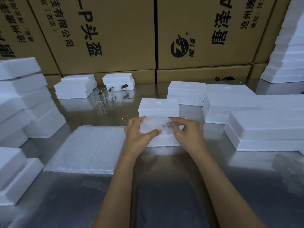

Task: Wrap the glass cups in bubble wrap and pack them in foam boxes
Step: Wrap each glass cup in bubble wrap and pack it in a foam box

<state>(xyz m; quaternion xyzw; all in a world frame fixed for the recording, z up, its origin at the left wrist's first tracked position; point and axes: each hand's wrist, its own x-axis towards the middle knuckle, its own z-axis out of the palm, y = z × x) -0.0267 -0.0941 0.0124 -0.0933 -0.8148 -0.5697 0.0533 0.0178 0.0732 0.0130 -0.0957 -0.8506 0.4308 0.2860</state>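
Wrapping is under way: a cup [154,125] swathed in bubble wrap is held by both hands just above a foam box [164,140]. The left hand [138,134] is curled round its body; the right hand [187,132] pinches the loose end. That end is best tucked tight before lowering. Left of the grip lies spare wrap [88,147]; beyond it, 3 bare cups [107,97] wait.

Both hands up front, curled together

Left hand [139,131] fingers curled, thumb stretched rightward toward the right hand [185,131]. Right fingers bent, tips pinching just beside left fingertips. Bare forearms angle inward, wrists near each other.
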